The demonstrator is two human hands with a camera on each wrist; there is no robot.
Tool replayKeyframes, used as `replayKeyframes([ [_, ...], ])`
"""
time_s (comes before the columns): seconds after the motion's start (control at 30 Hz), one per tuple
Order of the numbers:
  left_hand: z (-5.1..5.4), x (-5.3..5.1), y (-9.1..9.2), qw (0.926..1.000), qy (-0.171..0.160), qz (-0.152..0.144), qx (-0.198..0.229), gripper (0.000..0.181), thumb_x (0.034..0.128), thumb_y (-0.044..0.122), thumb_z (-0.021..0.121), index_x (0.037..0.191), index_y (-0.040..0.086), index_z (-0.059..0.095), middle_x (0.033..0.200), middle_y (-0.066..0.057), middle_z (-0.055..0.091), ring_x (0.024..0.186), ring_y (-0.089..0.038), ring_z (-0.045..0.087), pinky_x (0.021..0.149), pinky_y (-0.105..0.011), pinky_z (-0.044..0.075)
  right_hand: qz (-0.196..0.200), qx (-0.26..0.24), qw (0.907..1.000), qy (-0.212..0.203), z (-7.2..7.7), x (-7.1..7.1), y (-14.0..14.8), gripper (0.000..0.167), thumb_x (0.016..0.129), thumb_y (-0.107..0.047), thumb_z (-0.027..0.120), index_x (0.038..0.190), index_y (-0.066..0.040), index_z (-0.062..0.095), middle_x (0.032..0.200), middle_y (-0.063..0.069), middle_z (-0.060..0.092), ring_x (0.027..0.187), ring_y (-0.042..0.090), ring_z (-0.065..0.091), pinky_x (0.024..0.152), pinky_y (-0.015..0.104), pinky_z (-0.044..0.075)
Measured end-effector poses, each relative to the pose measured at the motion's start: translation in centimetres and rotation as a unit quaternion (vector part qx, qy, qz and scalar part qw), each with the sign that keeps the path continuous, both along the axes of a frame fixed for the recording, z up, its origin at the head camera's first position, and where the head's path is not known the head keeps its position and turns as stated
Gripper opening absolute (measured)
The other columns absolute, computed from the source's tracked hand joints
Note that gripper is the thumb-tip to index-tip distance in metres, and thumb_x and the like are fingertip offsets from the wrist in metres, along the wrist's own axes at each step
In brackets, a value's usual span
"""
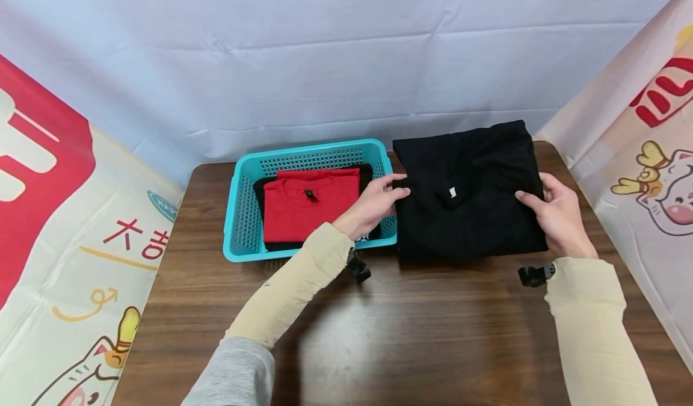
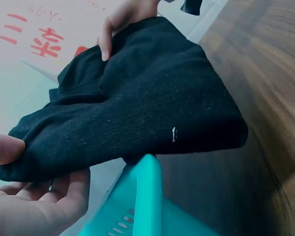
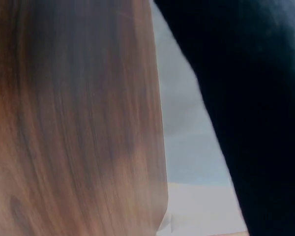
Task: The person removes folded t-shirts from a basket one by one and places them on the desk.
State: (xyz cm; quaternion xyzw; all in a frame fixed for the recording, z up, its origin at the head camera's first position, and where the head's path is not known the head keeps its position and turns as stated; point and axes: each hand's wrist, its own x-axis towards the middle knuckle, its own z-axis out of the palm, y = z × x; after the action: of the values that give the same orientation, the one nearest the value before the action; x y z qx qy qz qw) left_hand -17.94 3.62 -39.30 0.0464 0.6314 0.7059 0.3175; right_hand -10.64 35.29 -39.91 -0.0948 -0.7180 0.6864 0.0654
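A folded black T-shirt [image 1: 471,219] with a small white tag is held up by both hands, just right of the basket. My left hand [image 1: 370,206] pinches its left edge, reaching over the basket's right end. In the left wrist view, that hand [image 2: 49,209] has its thumb above the cloth and its fingers beneath. On the far side, my right hand [image 1: 564,215] grips the shirt's right edge, thumb on top. Black cloth [image 3: 250,113] fills the right of the right wrist view, where the right hand itself is hidden.
A turquoise plastic basket [image 1: 230,213] stands at the table's back left. Inside lies a folded red T-shirt [image 1: 303,216] over black clothing [image 1: 258,198]. The brown wooden table [image 1: 400,334] meets a white cloth backdrop [image 1: 325,63] behind and printed hangings at both sides.
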Motion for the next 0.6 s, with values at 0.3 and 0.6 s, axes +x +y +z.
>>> replayKeyframes([
  [0.3, -0.3, 0.2, 0.8, 0.9993, 0.005, -0.036, -0.005, 0.045, 0.0991, 0.009, 0.05, 0.144, 0.011, 0.043, 0.148, -0.006, 0.04, 0.122, -0.022, 0.051, 0.105, -0.044, 0.045, -0.08, 0.209, 0.9743, 0.026, -0.8, -0.6, -0.4, 0.022, 0.089, -0.008, 0.064, 0.101, -0.026, 0.062, 0.073, -0.025, 0.058, 0.068, -0.006, 0.054, 0.063, 0.008, 0.041],
  [0.6, -0.8, 0.0, 1.2, 0.9994, -0.015, -0.031, 0.004, 0.048, 0.0989, 0.008, 0.049, 0.146, 0.011, 0.039, 0.157, -0.004, 0.028, 0.14, -0.022, 0.033, 0.113, -0.045, 0.036, -0.095, 0.214, 0.9719, 0.023, -1.2, -1.0, -0.9, 0.018, 0.089, -0.007, 0.063, 0.101, -0.021, 0.062, 0.077, -0.025, 0.058, 0.072, -0.005, 0.053, 0.066, 0.009, 0.039],
])
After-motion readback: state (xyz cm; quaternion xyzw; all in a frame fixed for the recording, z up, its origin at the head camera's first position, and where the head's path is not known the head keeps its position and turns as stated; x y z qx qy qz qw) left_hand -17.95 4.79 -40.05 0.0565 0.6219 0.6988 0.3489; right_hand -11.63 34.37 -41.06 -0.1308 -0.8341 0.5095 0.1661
